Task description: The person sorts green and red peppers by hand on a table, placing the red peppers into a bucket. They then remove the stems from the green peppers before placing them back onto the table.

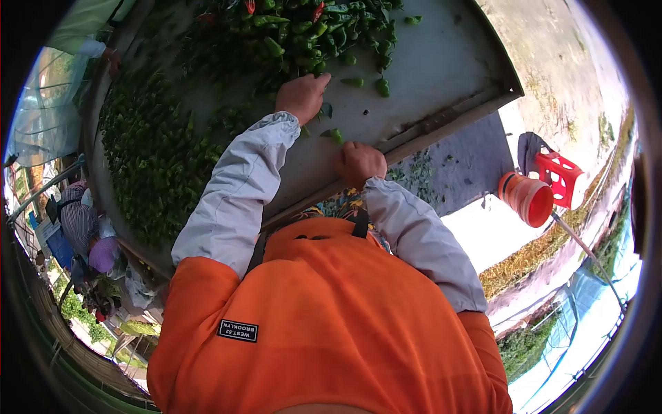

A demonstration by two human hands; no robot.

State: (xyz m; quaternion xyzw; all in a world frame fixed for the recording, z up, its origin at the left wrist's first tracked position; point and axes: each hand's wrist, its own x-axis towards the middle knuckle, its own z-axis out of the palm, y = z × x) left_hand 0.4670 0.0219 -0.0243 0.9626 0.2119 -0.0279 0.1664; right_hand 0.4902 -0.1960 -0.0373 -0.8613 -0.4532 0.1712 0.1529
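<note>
Green peppers with a few red ones lie heaped at the far side of a metal table. At the heap's near edge is my left hand, its index finger stretched out to the peppers; nothing shows in it. My right hand is closed near the table's front rim, beside a single green pepper; whatever it may hold is hidden. Two loose peppers lie to the right of my left hand. Many smaller green peppers cover the table's left part.
Another person's hand rests at the table's far left edge. More people are at the lower left. On the ground at right are an orange bucket, a red stool and a dark sheet with scattered green bits.
</note>
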